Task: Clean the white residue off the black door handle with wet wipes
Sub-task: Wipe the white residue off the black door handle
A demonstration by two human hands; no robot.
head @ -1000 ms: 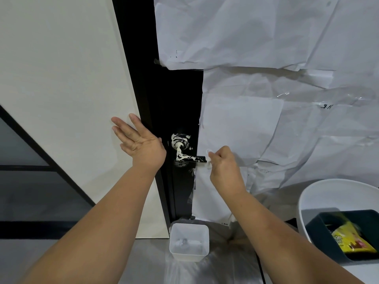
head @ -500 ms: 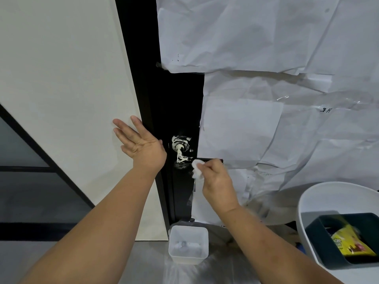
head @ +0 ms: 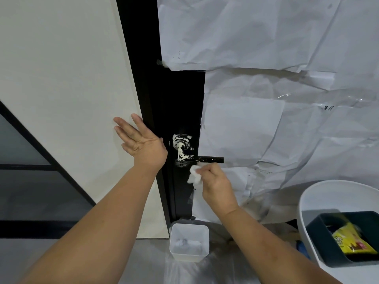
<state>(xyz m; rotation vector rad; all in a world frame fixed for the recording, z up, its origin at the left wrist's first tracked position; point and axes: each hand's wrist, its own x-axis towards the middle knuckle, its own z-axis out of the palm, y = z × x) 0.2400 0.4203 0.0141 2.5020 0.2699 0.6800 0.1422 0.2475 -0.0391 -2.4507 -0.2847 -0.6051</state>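
Note:
The black door handle juts right from the black door. White residue coats its round base and neck, while the outer lever shows mostly black. My right hand sits just below the lever, closed around a crumpled white wet wipe that sticks out to the left of my fingers. My left hand is flat and open against the white wall beside the door frame, left of the handle.
Crumpled white paper covers the door right of the handle. A small white bin with used wipes stands on the floor below. A white tub holding a dark box and a yellow packet is at the lower right.
My right hand slid the wipe leftward along the lever from its tip, then dropped just below it. The lever's outer part now shows black. My left hand stayed on the wall.

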